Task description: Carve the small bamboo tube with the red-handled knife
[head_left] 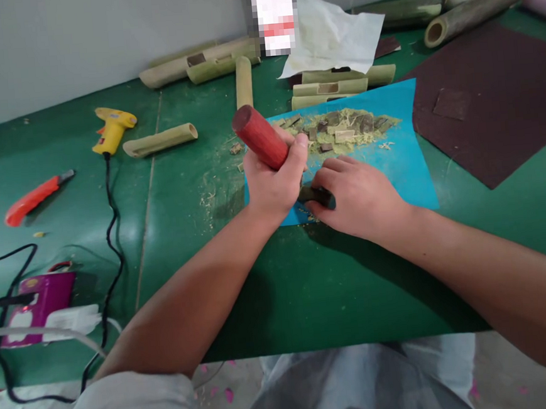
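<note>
My left hand (273, 176) is wrapped round a thick red tool handle (261, 136), tilted with its flat end up. Whatever lies below that handle is hidden by the fingers, so its kind does not show. Close beside it, my right hand (357, 188) is closed on a short dark green bamboo piece (318, 196) with a rounded end. Both hands are over the front part of a blue sheet (412, 174). Just beyond them, a heap of bamboo shavings and small cut chips (343, 133) lies on this sheet.
Several cut bamboo tubes (161, 141) lie around the green table (243, 307). To the left are a yellow glue gun (114, 130), an orange utility knife (36, 199) and a purple power strip (48, 301) with cables. A brown sheet (497, 111) is at right, white paper (330, 33) behind.
</note>
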Demonstrator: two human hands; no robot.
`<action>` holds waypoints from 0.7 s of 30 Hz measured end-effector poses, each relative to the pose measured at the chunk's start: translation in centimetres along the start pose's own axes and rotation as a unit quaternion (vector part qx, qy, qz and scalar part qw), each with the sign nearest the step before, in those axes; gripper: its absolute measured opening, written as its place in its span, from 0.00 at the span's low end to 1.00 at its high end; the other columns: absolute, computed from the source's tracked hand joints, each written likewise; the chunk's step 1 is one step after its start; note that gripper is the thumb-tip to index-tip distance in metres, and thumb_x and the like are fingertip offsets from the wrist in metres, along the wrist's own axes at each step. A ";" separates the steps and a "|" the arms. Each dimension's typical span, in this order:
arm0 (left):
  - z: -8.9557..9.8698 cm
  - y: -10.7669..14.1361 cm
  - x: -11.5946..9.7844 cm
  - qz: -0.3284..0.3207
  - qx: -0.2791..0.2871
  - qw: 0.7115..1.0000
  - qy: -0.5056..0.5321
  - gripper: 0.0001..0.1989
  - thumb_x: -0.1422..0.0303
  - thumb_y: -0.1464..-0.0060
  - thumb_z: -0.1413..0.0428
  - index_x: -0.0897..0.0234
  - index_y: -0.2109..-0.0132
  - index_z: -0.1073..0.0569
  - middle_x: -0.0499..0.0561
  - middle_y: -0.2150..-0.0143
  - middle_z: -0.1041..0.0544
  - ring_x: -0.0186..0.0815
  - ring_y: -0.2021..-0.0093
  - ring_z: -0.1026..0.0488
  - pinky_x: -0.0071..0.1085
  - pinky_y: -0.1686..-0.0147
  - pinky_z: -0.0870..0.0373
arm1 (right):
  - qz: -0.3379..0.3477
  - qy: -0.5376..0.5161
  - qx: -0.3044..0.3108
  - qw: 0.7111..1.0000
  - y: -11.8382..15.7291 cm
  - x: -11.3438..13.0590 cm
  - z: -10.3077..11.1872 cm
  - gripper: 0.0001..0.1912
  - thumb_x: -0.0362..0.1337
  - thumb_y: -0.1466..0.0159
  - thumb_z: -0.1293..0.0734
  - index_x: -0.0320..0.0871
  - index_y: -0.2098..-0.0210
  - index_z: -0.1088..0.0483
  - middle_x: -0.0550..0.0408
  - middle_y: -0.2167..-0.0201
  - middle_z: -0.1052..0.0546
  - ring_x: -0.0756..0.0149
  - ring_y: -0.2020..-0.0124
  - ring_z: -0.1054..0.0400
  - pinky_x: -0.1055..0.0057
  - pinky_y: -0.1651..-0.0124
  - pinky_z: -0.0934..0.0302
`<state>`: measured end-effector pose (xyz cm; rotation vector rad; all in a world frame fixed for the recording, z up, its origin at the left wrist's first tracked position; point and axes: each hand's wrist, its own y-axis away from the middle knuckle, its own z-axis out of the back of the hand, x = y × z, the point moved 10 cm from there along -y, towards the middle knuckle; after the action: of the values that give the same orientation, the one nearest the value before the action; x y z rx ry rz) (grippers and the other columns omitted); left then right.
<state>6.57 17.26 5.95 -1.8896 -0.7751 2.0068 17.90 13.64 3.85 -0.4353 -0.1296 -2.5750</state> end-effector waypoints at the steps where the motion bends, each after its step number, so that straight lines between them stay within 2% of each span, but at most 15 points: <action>1: 0.0 0.0 0.1 0.001 0.002 1.000 0.000 0.22 0.57 0.38 0.34 0.60 0.74 0.33 0.44 0.78 0.32 0.30 0.78 0.34 0.31 0.72 0.29 | -0.001 0.001 -0.001 1.000 0.0 0.0 0.0 0.08 0.38 0.30 0.31 0.40 0.58 0.23 0.43 0.58 0.22 0.47 0.50 0.26 0.56 0.49 0.32; 8: -0.2 0.0 -0.3 -0.005 0.025 1.000 -0.018 0.21 0.57 0.38 0.34 0.60 0.74 0.32 0.43 0.77 0.33 0.30 0.77 0.34 0.31 0.71 0.28 | -0.009 0.000 -0.002 1.000 -0.2 -0.4 -0.4 0.04 0.38 0.32 0.29 0.44 0.61 0.24 0.46 0.59 0.22 0.47 0.50 0.26 0.57 0.51 0.31; 14: 0.2 0.0 -0.8 -0.031 0.012 0.999 -0.010 0.20 0.61 0.37 0.37 0.61 0.75 0.31 0.44 0.78 0.31 0.29 0.77 0.32 0.31 0.70 0.28 | -0.015 -0.004 0.012 1.000 -0.1 -0.4 -0.4 0.06 0.37 0.33 0.29 0.44 0.57 0.25 0.45 0.56 0.22 0.46 0.47 0.26 0.57 0.49 0.31; 17: 0.6 0.0 -0.3 -0.022 -0.010 1.000 -0.005 0.20 0.60 0.37 0.37 0.60 0.74 0.31 0.44 0.78 0.31 0.29 0.77 0.33 0.30 0.72 0.29 | -0.019 -0.002 0.013 1.000 -0.1 -0.4 -0.4 0.07 0.37 0.33 0.28 0.44 0.56 0.25 0.46 0.55 0.22 0.46 0.47 0.26 0.57 0.49 0.32; 21: 0.4 0.0 0.2 -0.005 0.000 1.000 -0.010 0.21 0.55 0.37 0.36 0.60 0.73 0.31 0.44 0.79 0.31 0.30 0.77 0.33 0.30 0.72 0.29 | -0.016 -0.004 0.005 1.000 -0.2 -0.5 -0.3 0.06 0.37 0.33 0.29 0.43 0.57 0.25 0.45 0.55 0.22 0.47 0.47 0.26 0.58 0.50 0.32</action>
<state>6.20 17.29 5.80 -1.8643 -0.7898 2.0229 18.09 13.94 3.37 -0.4433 -0.1538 -2.6024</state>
